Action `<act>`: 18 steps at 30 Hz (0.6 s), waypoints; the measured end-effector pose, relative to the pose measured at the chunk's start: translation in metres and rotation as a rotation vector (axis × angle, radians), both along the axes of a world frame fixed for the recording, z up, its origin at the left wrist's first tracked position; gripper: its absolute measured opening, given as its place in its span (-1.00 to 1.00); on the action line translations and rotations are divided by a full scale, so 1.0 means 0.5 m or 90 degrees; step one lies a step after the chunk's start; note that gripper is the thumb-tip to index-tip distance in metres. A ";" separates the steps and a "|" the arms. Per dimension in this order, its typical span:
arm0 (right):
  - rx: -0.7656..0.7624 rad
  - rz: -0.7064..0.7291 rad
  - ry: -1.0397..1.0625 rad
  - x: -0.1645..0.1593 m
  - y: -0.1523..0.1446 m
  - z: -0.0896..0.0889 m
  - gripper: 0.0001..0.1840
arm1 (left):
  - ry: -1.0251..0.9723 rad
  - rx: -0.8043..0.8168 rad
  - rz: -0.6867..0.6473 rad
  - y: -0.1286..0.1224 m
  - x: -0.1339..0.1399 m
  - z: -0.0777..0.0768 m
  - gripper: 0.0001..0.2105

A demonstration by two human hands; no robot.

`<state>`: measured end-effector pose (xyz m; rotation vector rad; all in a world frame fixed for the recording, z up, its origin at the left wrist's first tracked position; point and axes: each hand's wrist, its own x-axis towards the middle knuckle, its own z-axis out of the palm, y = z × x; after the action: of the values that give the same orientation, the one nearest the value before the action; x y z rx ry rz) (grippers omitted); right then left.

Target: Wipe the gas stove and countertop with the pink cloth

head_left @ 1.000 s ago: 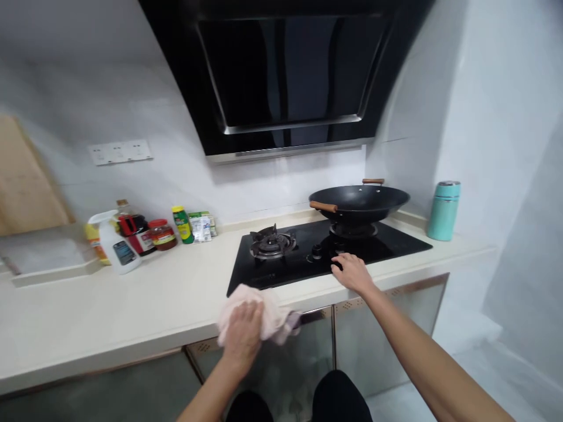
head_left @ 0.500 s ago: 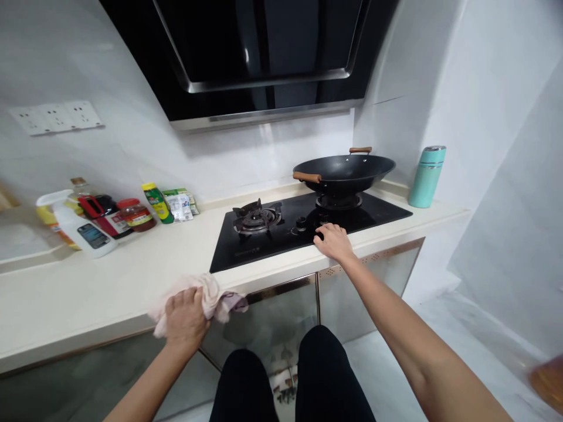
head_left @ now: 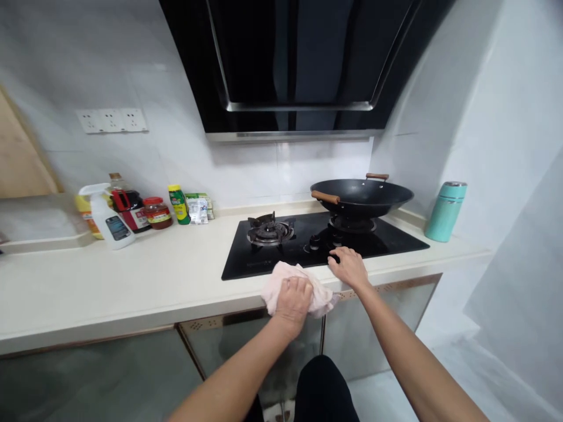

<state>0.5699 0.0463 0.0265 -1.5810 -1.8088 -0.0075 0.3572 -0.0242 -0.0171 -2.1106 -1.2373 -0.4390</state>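
My left hand (head_left: 294,302) is closed over a crumpled pale pink cloth (head_left: 276,282) and presses it on the front edge of the countertop (head_left: 176,275). Part of the cloth hangs down over the edge. To its right, my right hand (head_left: 350,266) lies palm down at the front rim of the black gas stove (head_left: 240,266). Its fingers are spread a little and hold nothing. Just beyond the fingertips are the stove's control knobs (head_left: 314,241). A black wok (head_left: 365,199) with wooden handles sits on the right burner, while the left burner (head_left: 270,231) has no pan.
On the left of the counter stand a white spray bottle (head_left: 112,220), a red-lidded jar (head_left: 157,214), a yellow-and-green bottle (head_left: 179,205) and some packets (head_left: 199,209). A turquoise flask (head_left: 446,212) is at the right end. The black range hood (head_left: 294,70) slants overhead.
My left hand has slid the cloth rightward along the counter edge, close to my right hand. My right hand stays at the stove's front rim. The view has shifted left and up.
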 end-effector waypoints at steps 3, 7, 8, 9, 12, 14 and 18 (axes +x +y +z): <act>0.027 0.025 0.060 -0.003 -0.029 0.015 -0.59 | 0.003 0.014 -0.026 0.013 0.041 0.005 -0.82; 0.085 0.126 0.216 -0.040 -0.118 0.022 -0.49 | -0.011 0.015 -0.050 0.018 0.057 0.013 -0.82; 0.085 0.179 0.258 -0.056 -0.141 0.014 -0.51 | -0.017 0.010 -0.058 0.019 0.055 0.015 -0.82; 0.077 0.229 0.284 -0.071 -0.161 0.002 -0.52 | -0.022 0.007 -0.066 0.019 0.051 0.019 -0.81; 0.047 0.282 0.224 -0.105 -0.186 -0.051 -0.43 | -0.046 -0.042 -0.105 0.017 0.019 0.032 -0.67; 0.068 0.267 0.131 -0.112 -0.175 -0.087 -0.36 | -0.057 -0.120 -0.161 0.011 -0.022 0.042 -0.45; 0.113 0.255 -0.082 -0.125 -0.146 -0.123 -0.26 | -0.154 -0.242 -0.286 -0.006 -0.137 0.067 -0.37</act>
<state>0.5072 -0.0269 -0.0350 -1.0977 -2.1339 -0.0820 0.2887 -0.0273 0.0164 -2.7436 -1.0273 -0.7179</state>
